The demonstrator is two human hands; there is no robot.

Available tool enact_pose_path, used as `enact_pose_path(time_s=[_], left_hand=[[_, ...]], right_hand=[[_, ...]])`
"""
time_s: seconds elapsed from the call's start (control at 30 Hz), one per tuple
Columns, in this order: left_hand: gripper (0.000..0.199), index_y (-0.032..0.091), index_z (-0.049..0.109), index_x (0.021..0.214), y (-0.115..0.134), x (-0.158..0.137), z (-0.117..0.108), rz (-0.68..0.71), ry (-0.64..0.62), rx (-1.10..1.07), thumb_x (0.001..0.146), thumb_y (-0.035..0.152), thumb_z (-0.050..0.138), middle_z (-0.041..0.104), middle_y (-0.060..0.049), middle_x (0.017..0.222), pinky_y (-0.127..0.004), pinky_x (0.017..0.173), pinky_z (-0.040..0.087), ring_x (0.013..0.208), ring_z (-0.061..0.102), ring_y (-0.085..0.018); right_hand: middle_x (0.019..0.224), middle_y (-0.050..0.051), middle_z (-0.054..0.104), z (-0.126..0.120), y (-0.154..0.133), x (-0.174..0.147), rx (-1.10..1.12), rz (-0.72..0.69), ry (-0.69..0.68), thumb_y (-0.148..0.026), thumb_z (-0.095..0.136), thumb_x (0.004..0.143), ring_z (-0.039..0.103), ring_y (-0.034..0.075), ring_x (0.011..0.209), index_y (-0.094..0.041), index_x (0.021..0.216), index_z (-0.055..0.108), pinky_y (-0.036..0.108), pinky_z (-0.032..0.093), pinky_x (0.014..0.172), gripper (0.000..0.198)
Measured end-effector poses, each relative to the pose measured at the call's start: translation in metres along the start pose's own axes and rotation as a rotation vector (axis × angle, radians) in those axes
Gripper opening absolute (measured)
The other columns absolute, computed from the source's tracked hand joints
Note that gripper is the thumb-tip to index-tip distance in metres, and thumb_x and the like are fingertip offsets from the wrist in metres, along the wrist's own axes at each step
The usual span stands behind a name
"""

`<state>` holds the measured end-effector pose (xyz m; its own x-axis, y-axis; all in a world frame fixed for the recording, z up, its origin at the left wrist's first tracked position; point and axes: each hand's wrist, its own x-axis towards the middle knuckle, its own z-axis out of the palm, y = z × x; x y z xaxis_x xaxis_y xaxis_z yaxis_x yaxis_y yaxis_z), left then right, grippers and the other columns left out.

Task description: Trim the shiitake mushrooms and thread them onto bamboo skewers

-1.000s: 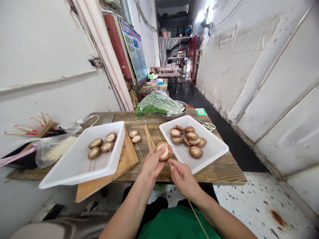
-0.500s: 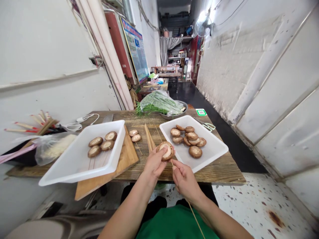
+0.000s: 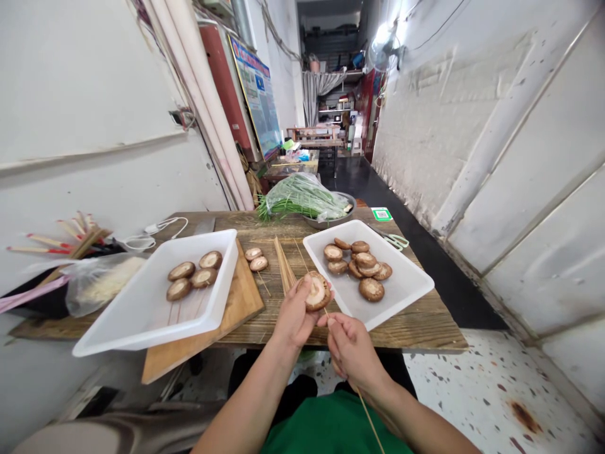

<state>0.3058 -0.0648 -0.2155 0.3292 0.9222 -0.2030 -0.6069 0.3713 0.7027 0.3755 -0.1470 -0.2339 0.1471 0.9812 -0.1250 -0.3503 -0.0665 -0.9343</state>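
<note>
My left hand (image 3: 293, 315) grips a brown mushroom (image 3: 317, 293) by its edge, with the pale gilled underside facing up. My right hand (image 3: 350, 345) is closed on a thin bamboo skewer (image 3: 367, 413), whose upper end meets the mushroom's near edge; how deep it goes in I cannot tell. The skewer's long tail hangs down toward my green clothing. Beyond my left hand lies a bundle of bamboo skewers (image 3: 284, 265) on the wooden table (image 3: 406, 331). A white tray (image 3: 350, 306) to the right holds several loose mushrooms (image 3: 371, 289).
At left, another white tray (image 3: 118, 325) with several skewered mushrooms (image 3: 204, 277) rests partly on a wooden board (image 3: 248, 299). Two mushrooms (image 3: 258, 263) lie between the trays. Bagged green vegetables (image 3: 302, 195) sit in a metal bowl behind. Green-handled scissors (image 3: 396, 241) lie beside the right tray.
The mushroom in my left hand has shifted slightly right and down. My right hand remains closed on the skewer, its fingers now a little nearer my left hand.
</note>
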Motion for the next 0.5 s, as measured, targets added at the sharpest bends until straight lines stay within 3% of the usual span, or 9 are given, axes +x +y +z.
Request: enact_pose_path(time_s=[0.3,0.5], left_hand=[[0.008,0.011,0.059,0.083,-0.002,-0.002,0.0,0.032,0.03,0.042,0.077,0.016,0.059,0.066,-0.008,0.079,-0.033,0.073,0.053,0.07,0.064,-0.016],[0.015,0.011,0.06,0.08,-0.009,-0.003,-0.002,0.04,-0.031,0.056,0.072,0.022,0.065,0.065,-0.007,0.072,-0.029,0.067,0.051,0.064,0.063,-0.015]], right_hand=[[0.033,-0.016,0.03,0.001,0.005,0.0,0.01,-0.008,0.03,-0.055,0.053,0.074,0.015,0.001,0.023,-0.017,0.083,0.048,0.013,0.016,0.022,0.039],[0.032,-0.015,0.032,0.001,0.001,0.012,-0.008,0.006,0.021,-0.056,0.052,0.072,0.017,0.002,0.022,-0.018,0.075,0.046,0.013,0.017,0.022,0.038]])
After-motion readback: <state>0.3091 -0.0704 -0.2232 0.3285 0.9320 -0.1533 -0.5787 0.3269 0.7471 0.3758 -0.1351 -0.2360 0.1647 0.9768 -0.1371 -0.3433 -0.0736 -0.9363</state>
